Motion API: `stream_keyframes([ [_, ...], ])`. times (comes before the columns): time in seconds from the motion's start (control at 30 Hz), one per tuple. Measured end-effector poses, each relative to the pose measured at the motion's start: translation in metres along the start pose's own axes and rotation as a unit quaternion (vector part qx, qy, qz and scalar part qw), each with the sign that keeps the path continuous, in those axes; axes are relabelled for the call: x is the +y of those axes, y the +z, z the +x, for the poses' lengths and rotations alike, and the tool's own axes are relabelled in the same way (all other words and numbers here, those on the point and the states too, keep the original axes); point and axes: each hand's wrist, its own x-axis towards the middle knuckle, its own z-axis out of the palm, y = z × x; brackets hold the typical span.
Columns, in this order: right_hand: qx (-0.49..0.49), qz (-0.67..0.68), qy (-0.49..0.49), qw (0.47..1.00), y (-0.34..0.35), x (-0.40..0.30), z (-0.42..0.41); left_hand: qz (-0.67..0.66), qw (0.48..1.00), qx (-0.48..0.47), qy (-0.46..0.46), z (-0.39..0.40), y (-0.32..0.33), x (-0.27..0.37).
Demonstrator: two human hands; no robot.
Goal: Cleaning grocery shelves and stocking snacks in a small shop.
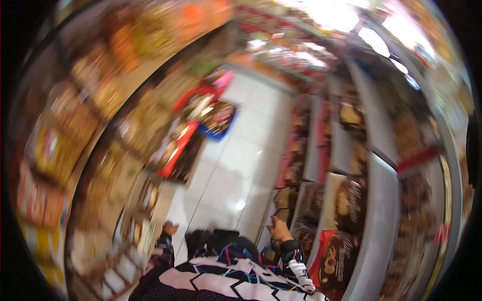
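My left hand (170, 228) hangs low beside my body, near the edge of the left-hand shelving; nothing shows in it, and its fingers are too blurred to read. My right hand (279, 228) reaches forward by the lower right shelves, with a finger extended and no object visible in it. Close to it are dark brown packaged goods (307, 233) on a shelf. Farther right stand larger brown packs with pictures of biscuits (335, 259), one having a red side. White floor tiles (226, 169) lie between my two hands.
Shelves of bagged snacks (143, 116) line the left side. On the floor ahead at left stand a blue crate (217, 122) and red-edged boxes (179, 150) of packaged goods. Grey metal shelving (380, 210) runs along the right. More stocked shelves (278, 41) cross the aisle's far end.
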Motion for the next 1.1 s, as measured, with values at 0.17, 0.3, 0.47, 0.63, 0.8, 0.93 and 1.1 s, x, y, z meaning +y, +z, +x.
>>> stream_keyframes([
  [0.17,-0.268,-0.143,-0.041,0.952,0.111,0.006,0.031,-0.318,0.921,0.19,-0.12,-0.074,0.095,-0.156],
  [0.3,-0.313,-0.205,-0.058,0.926,0.169,0.041,0.07,-0.602,0.754,0.111,-0.236,-0.15,0.041,-0.122],
  [0.47,-0.374,-0.107,-0.083,0.917,0.226,-0.09,0.114,-0.572,0.751,0.116,-0.308,-0.207,0.1,-0.171],
  [0.63,-0.404,-0.129,-0.09,0.901,0.28,-0.235,0.127,-0.603,0.698,0.097,-0.373,-0.247,0.14,-0.193],
  [0.8,-0.463,-0.097,-0.219,0.853,0.369,-0.299,0.158,-0.55,0.715,0.163,-0.401,-0.247,0.14,-0.211],
  [0.93,-0.532,-0.142,-0.285,0.784,0.457,-0.356,0.167,-0.516,0.736,0.225,-0.376,-0.23,0.151,-0.224],
  [1.1,-0.569,-0.175,-0.299,0.746,0.548,-0.422,0.138,-0.572,0.659,0.241,-0.424,-0.176,0.176,-0.252],
])
